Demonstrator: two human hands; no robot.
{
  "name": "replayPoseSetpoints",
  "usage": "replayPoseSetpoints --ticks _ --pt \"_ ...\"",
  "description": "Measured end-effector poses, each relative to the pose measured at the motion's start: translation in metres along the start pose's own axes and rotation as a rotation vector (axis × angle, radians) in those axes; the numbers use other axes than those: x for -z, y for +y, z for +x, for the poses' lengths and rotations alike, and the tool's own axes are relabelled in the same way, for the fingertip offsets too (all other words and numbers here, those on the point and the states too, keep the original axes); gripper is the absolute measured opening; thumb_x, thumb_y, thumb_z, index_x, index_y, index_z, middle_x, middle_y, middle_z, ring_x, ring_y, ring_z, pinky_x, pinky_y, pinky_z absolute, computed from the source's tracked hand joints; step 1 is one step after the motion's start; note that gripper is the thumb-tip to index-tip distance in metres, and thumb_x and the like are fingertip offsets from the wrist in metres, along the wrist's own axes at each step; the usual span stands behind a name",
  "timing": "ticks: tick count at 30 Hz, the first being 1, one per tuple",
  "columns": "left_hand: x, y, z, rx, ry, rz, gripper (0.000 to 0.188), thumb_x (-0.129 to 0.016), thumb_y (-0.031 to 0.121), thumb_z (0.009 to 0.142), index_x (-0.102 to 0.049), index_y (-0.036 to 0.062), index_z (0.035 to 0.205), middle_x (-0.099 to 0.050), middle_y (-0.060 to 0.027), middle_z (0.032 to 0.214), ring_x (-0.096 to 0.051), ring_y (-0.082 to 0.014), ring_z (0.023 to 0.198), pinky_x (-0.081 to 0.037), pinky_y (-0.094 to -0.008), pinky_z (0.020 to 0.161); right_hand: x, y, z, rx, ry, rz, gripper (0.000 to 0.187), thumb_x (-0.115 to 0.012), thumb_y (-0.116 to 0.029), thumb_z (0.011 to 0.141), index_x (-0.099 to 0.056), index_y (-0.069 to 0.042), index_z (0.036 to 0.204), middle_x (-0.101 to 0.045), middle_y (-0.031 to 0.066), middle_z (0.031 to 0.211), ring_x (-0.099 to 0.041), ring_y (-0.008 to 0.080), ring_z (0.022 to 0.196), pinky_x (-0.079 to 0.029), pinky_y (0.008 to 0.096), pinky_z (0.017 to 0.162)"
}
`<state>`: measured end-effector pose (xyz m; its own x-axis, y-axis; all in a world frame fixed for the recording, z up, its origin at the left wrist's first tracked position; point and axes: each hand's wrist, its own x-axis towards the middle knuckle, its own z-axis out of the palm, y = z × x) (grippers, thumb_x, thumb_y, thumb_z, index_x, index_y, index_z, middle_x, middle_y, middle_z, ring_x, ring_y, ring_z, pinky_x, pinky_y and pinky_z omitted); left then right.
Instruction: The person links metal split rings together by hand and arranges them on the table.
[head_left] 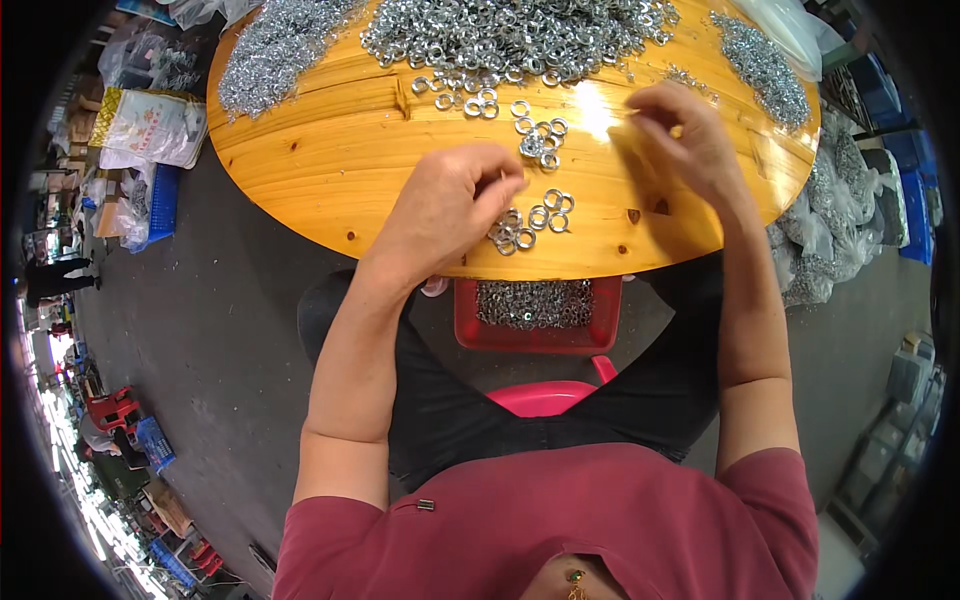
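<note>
On the round wooden table [330, 175], my left hand [440, 205] is closed, thumb and forefinger brought together beside small groups of metal rings. One group of rings [513, 232] lies just under its fingertips, partly covered by them. Another few rings [557, 210] lie to the right, and more rings [540, 138] sit farther up, with a clump of small shiny pieces [532, 147] among them. My right hand [690, 140] hovers over the right side, its fingers curled to the thumb in a pinch. Whatever either pinch holds is too small to make out.
A big heap of metal rings [520, 35] covers the far middle, with piles of small metal pieces at the far left [270, 65] and far right [765, 70]. Below the near edge sits a red bin [535, 340] of metal parts. Filled plastic bags [825, 220] stand right.
</note>
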<state>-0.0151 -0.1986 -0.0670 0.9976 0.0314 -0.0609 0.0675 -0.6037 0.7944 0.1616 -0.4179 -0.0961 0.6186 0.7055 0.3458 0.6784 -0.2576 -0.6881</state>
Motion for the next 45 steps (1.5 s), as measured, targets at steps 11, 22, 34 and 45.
replayPoseSetpoints --ticks 11,22,34,45 --pt "-0.020 -0.017 0.038 -0.268 0.363 0.362 0.019 -0.067 0.009 0.081 -0.064 0.0052 0.098 -0.055 -0.0056 0.083 -0.056 -0.0185 0.069 -0.047 -0.0299 0.064 -0.045 -0.033 0.015 0.128 -0.111 -0.151 0.011 -0.065 -0.007 0.080 -0.065 -0.003 0.090 -0.059 0.0057 0.084 -0.057 0.0214 0.069 -0.048 0.0323 0.065" --pt "-0.023 -0.021 0.040 -0.332 0.483 0.336 0.024 -0.064 0.006 0.080 -0.061 0.0078 0.104 -0.055 -0.0065 0.088 -0.057 -0.0239 0.074 -0.049 -0.0338 0.070 -0.034 -0.030 0.014 0.025 -0.147 0.019 0.011 -0.064 -0.001 0.081 -0.064 -0.003 0.092 -0.060 0.0013 0.083 -0.053 0.0115 0.068 -0.044 0.0237 0.063" --pt "-0.028 -0.011 0.046 -0.452 0.459 0.110 0.021 -0.061 -0.003 0.082 -0.065 0.0038 0.101 -0.060 -0.0030 0.085 -0.052 -0.0148 0.067 -0.044 -0.0277 0.062 -0.031 -0.029 0.011 -0.202 -0.215 0.649 0.011 -0.066 -0.006 0.086 -0.067 -0.002 0.095 -0.063 0.0018 0.079 -0.053 0.0060 0.067 -0.043 0.0177 0.061" --pt "-0.020 0.006 0.037 -0.070 0.329 -0.500 0.007 -0.065 0.008 0.084 -0.066 0.0022 0.081 -0.062 -0.0011 0.068 -0.051 -0.0083 0.059 -0.041 -0.0191 0.054 -0.027 -0.038 0.014 -0.209 -0.144 0.814 0.014 -0.065 -0.008 0.087 -0.066 -0.001 0.099 -0.066 0.0044 0.084 -0.058 0.0079 0.072 -0.047 0.0180 0.067"
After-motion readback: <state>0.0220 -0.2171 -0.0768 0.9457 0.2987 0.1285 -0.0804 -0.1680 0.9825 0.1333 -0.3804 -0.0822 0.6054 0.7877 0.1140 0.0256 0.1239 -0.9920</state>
